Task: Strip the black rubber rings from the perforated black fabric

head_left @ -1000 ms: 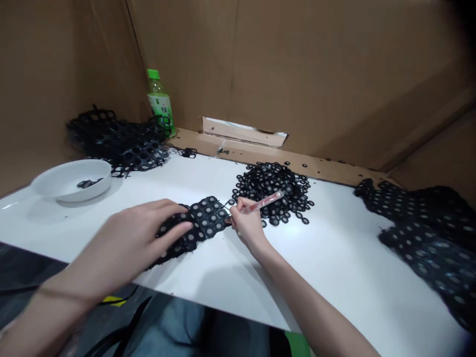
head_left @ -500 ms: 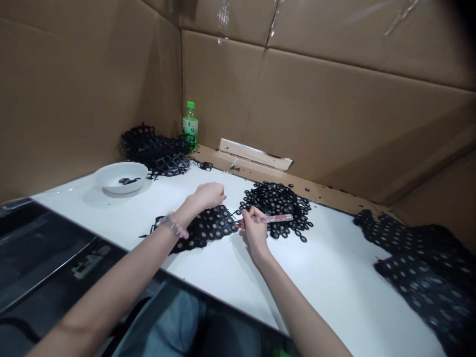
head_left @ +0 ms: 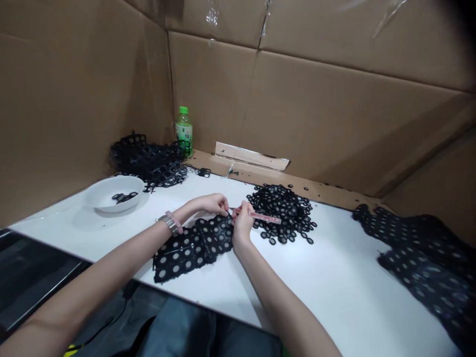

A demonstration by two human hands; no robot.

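A black sheet (head_left: 186, 250) with rows of pale round spots lies at an angle on the white table (head_left: 320, 287). My left hand (head_left: 215, 203), with a bracelet at its wrist, is closed in a pinch at the sheet's far right corner. What sits between those fingertips is too small to make out. Closed around a slim pen-like tool (head_left: 266, 218) with a clear reddish handle is my right hand (head_left: 242, 223). The tool's thin front end points left, towards my left fingertips. Beyond my right hand lies a heap of small black rings (head_left: 280, 208).
To the left stands a white bowl (head_left: 115, 196) holding a few dark pieces. Behind it are a tangle of black perforated sheets (head_left: 148, 161) and a green-capped bottle (head_left: 183, 131). More spotted black sheets (head_left: 420, 248) lie at the right. Cardboard walls (head_left: 316, 114) surround the table.
My left hand has gone from lying on the sheet to its far right corner, beside my right hand. The sheet has turned a little. The camera view has shifted.
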